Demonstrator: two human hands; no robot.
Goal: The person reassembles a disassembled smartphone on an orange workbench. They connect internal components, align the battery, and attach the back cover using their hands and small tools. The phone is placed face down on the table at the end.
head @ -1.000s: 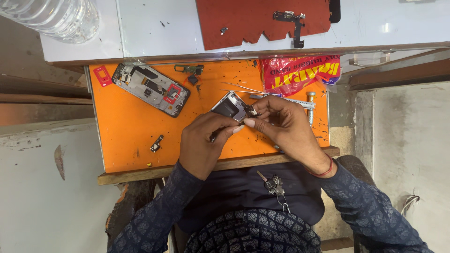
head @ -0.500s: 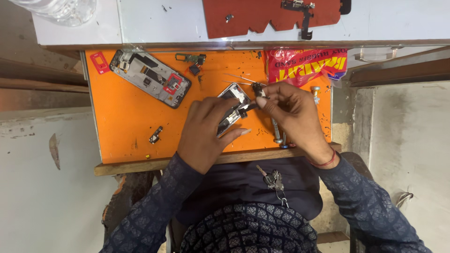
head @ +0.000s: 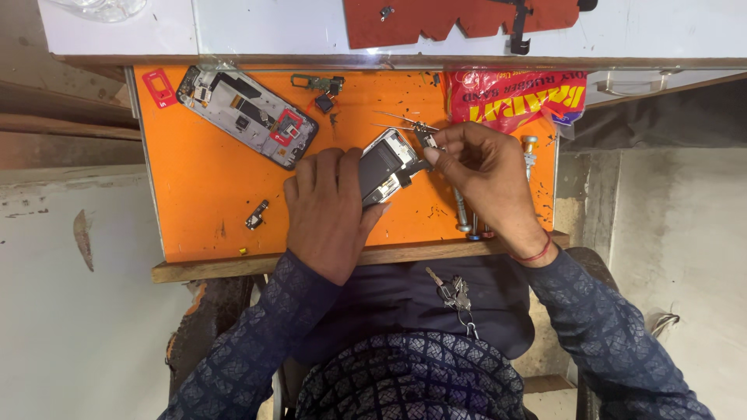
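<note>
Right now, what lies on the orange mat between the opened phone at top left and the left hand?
In the head view, only bare orange mat shows between the opened phone and the left hand. A small dark part lies lower left, off that line.

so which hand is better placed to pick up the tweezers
Right. The right hand has its fingertips beside the tweezers, while the left hand is holding the phone frame.

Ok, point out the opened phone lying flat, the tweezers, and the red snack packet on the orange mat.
opened phone (head: 247, 115), head view, on the middle of its exposed board.
tweezers (head: 401, 121), head view, on the thin metal arms left of the right hand.
red snack packet (head: 517, 97), head view, on its printed front.
</note>
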